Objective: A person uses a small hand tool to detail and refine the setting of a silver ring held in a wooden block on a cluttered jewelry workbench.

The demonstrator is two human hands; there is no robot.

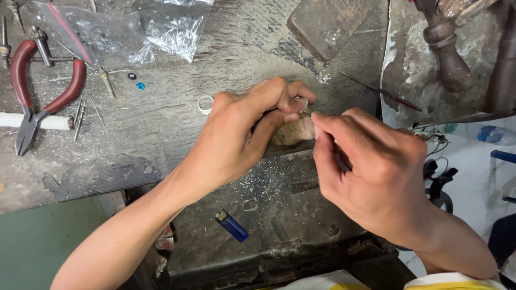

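Observation:
My left hand [244,129] pinches a small metal ring [303,102] against a worn wooden bench peg [293,131] at the edge of the workbench [161,129]. My right hand [371,172] grips a thin tool [309,115], its tip touching the ring by my left thumb. Most of the tool is hidden inside my fingers.
Red-handled pliers [32,102] lie at the far left beside a white rod [32,121]. A silver ring [205,104], two small blue stones [140,85] and clear plastic bags [172,27] lie on the bench. A blue lighter [231,225] sits on the lower tray. A metal block [328,24] lies beyond.

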